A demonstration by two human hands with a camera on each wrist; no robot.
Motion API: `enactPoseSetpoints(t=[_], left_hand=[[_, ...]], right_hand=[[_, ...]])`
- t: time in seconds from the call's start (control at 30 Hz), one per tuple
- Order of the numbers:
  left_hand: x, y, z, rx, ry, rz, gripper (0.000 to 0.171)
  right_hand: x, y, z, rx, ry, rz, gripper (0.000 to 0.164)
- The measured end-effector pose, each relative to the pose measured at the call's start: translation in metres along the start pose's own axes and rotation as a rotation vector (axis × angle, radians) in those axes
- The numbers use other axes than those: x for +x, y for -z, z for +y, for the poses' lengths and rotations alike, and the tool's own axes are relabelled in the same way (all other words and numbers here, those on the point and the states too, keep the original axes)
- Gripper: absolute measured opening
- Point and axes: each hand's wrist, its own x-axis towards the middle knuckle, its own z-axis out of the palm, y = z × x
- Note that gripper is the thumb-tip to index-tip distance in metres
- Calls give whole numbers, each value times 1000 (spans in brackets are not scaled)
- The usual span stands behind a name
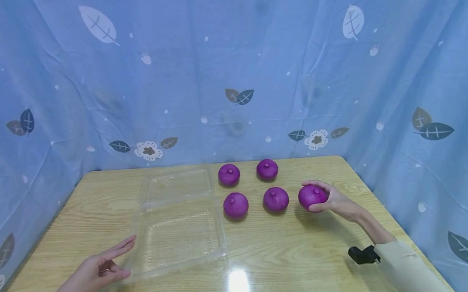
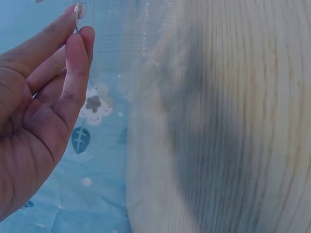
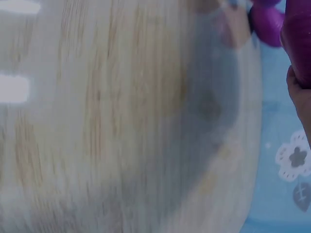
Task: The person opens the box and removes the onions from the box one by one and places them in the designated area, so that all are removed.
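My right hand (image 1: 334,203) grips a purple onion (image 1: 311,196) at the right of the table, thumb on the near side and fingers round the far side. Only part of this hand (image 3: 302,97) shows in the right wrist view. Several more purple onions, one of them an onion (image 1: 276,200) just left of the held one, stand on the table. A clear plastic box (image 1: 184,234) with two tray-like halves lies left of them. At its near left corner is my left hand (image 1: 98,272), thumb and forefinger spread at the rim. The left wrist view shows the fingertips (image 2: 77,41) against the plastic edge.
A light wood table (image 1: 288,259) carries everything. Blue patterned curtains (image 1: 205,76) hang behind it and along both sides. A black device (image 1: 363,255) is attached at the right sleeve (image 1: 407,268). A bright light reflection lies on the tabletop near the front.
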Motion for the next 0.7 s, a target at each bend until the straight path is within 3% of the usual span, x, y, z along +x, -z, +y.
enactPoseSetpoints(t=[0.37, 0.7], left_hand=[[2, 5, 3, 60, 59, -14, 69], [1, 4, -1, 20, -9, -17, 72]], right_hand=[[9, 18, 22, -50, -25, -11, 78], [18, 19, 31, -114, -58, 10, 83]])
